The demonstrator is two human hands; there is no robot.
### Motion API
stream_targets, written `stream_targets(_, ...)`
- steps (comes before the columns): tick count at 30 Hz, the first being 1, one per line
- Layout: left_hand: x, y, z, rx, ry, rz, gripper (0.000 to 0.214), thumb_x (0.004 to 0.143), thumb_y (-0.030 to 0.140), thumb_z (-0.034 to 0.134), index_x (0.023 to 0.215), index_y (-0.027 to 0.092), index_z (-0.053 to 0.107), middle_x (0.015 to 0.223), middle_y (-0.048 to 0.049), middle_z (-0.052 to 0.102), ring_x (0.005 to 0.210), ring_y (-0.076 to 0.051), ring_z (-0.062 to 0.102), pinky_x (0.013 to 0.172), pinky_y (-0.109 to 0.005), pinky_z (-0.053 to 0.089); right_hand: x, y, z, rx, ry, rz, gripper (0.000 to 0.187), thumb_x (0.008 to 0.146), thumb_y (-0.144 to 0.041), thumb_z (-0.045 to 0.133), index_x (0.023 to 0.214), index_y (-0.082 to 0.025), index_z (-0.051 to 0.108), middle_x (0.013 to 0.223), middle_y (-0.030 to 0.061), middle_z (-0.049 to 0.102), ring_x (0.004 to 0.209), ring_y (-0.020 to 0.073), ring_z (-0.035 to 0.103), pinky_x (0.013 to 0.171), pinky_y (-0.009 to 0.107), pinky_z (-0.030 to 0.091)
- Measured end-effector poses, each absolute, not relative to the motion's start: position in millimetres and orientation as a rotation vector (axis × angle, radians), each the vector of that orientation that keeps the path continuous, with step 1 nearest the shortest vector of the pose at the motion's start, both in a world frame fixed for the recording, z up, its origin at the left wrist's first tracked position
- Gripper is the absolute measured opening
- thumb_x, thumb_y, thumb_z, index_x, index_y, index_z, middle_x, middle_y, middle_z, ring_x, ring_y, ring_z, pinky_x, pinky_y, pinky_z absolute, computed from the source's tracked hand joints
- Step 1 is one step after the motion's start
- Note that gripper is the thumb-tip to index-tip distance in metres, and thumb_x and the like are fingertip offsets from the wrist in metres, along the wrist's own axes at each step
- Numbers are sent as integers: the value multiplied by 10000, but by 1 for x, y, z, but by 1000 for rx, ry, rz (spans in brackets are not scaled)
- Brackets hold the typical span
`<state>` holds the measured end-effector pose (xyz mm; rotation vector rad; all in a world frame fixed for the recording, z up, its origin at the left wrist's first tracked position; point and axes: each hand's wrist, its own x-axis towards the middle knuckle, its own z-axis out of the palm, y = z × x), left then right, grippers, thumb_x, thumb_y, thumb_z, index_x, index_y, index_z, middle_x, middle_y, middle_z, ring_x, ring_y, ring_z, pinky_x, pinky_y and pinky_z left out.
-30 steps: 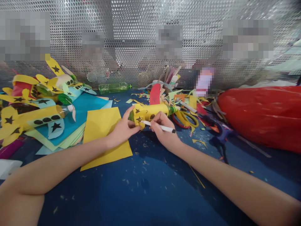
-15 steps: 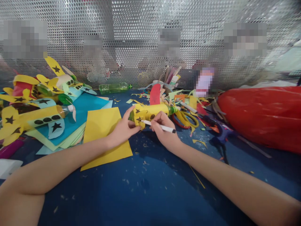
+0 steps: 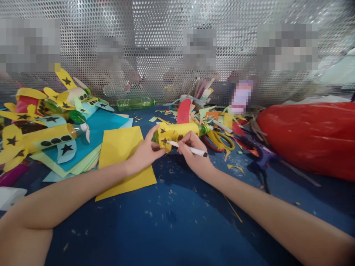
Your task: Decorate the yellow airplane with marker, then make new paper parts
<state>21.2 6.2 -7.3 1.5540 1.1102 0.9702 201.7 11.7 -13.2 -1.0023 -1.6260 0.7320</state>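
A plastic bottle wrapped in yellow paper (image 3: 181, 130) lies on the blue table, with black stars and dots drawn on it and a red paper fin on top. My left hand (image 3: 145, 152) pinches its left end, where a yellow paper tail with stars sticks out. My right hand (image 3: 194, 152) grips a white marker pen (image 3: 188, 148), its tip touching the yellow paper near a star.
A yellow sheet (image 3: 122, 159) lies under my left wrist on a stack of coloured paper. Finished bottle planes (image 3: 39, 118) are piled at the left. An empty green bottle (image 3: 134, 103), scissors (image 3: 222, 142), paper scraps, a red plastic bag (image 3: 307, 133) and a perforated metal screen (image 3: 166, 44) surround the spot.
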Motion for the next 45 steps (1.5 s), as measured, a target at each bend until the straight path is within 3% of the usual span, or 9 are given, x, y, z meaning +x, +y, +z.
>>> stream_targets(45,21,6,-7,1550,1125,967,920,802,179,665,1536,262,117,754,-4,693,743,-196,658,723,-339,475,201,11,-13,-993,-1611,709,179,819,-161,517,704,-233,400,561,-72,424,510,100,427,511,267,339)
